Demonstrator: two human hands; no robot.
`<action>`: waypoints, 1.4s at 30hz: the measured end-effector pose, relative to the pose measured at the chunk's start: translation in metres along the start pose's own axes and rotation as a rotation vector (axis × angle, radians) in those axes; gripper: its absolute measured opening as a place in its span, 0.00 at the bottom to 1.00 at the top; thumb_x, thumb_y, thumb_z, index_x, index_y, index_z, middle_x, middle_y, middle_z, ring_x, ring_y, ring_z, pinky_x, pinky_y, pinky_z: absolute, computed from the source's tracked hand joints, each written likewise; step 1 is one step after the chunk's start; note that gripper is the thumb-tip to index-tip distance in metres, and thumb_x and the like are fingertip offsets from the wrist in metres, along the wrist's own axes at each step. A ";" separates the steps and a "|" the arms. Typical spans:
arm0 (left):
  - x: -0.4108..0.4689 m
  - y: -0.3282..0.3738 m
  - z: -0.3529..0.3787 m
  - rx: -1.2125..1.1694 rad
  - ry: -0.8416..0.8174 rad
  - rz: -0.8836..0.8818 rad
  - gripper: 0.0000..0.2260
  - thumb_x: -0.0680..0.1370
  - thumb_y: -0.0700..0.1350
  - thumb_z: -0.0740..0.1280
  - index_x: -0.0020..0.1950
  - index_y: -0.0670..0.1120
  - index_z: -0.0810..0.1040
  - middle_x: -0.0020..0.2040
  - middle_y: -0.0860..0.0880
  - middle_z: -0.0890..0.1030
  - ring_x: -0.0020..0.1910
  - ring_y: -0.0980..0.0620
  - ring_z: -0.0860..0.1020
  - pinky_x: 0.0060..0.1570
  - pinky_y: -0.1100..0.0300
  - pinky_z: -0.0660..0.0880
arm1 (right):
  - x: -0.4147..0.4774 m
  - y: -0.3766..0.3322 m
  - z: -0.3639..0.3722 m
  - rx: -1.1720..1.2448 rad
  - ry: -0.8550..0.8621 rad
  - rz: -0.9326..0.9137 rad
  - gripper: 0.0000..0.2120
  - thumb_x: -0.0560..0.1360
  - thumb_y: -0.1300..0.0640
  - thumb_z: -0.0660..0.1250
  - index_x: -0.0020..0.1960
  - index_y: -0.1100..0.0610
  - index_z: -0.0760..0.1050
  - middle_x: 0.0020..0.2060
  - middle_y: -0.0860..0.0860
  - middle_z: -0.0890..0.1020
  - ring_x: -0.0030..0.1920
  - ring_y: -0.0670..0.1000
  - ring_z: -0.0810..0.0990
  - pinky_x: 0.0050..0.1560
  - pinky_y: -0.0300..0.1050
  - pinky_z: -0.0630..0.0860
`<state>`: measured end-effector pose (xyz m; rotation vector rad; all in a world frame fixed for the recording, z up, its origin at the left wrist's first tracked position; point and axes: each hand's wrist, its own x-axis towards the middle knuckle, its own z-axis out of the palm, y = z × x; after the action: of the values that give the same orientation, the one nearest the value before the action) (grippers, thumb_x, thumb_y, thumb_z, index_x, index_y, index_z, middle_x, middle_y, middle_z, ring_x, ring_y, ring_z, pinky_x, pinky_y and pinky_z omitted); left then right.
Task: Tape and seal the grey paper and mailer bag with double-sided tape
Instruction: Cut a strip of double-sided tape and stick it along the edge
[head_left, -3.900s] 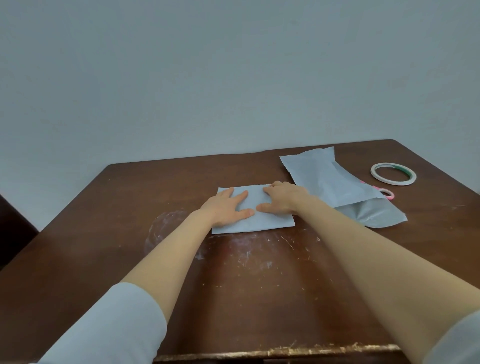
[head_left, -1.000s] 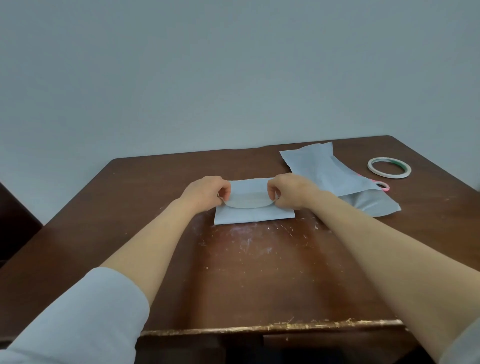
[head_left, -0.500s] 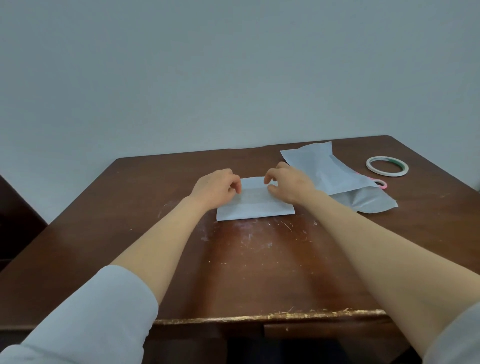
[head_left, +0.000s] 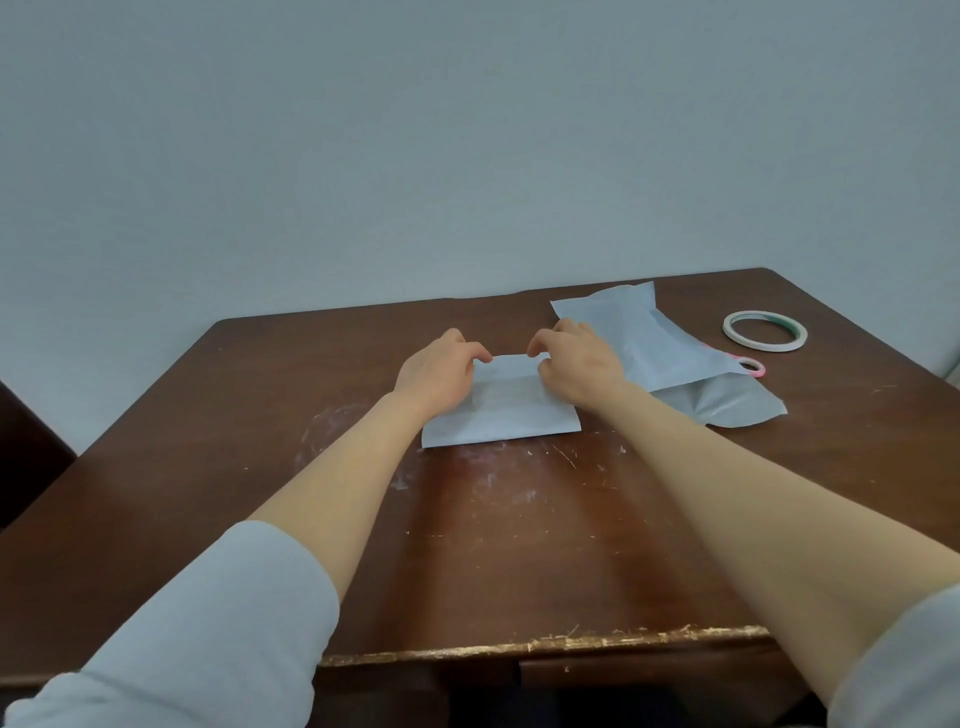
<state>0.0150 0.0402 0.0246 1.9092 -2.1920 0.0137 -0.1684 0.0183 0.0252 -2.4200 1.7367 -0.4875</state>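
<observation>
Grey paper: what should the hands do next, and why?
Probably press the folded flap flat and smooth it outward. The left hand and right hand pinch the far edge of the grey paper, whose flap lies folded down on the table.

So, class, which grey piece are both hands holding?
The small folded grey paper at centre: left hand and right hand pinch its far edge. The larger grey sheet and grey mailer bag lie aside.

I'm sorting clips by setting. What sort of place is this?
Probably a plain room used as a hand-packing workspace: a scratched wooden table against a bare pale wall, with a tape roll, a mailer bag and folded grey paper on it.
</observation>
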 end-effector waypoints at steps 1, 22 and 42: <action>0.004 0.002 -0.002 -0.003 0.012 -0.004 0.16 0.82 0.42 0.54 0.65 0.53 0.75 0.62 0.48 0.71 0.54 0.47 0.75 0.48 0.53 0.74 | 0.000 0.002 -0.003 -0.002 0.009 0.006 0.17 0.78 0.60 0.56 0.65 0.52 0.72 0.64 0.54 0.70 0.66 0.55 0.66 0.62 0.50 0.67; 0.109 0.190 0.033 0.014 0.032 0.208 0.17 0.82 0.41 0.55 0.70 0.44 0.68 0.70 0.45 0.67 0.67 0.45 0.67 0.60 0.51 0.68 | 0.008 0.138 -0.056 -0.252 0.058 0.496 0.15 0.78 0.60 0.57 0.63 0.60 0.72 0.63 0.58 0.69 0.65 0.59 0.65 0.60 0.51 0.67; 0.140 0.198 0.057 -0.059 0.107 0.174 0.16 0.80 0.37 0.55 0.66 0.46 0.72 0.67 0.46 0.69 0.65 0.47 0.68 0.59 0.54 0.69 | 0.021 0.197 -0.045 -0.265 -0.017 0.632 0.19 0.76 0.57 0.63 0.67 0.57 0.70 0.66 0.57 0.71 0.68 0.59 0.65 0.65 0.51 0.64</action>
<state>-0.2052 -0.0764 0.0238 1.6433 -2.2531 0.0784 -0.3540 -0.0633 0.0156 -1.8285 2.5279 -0.1609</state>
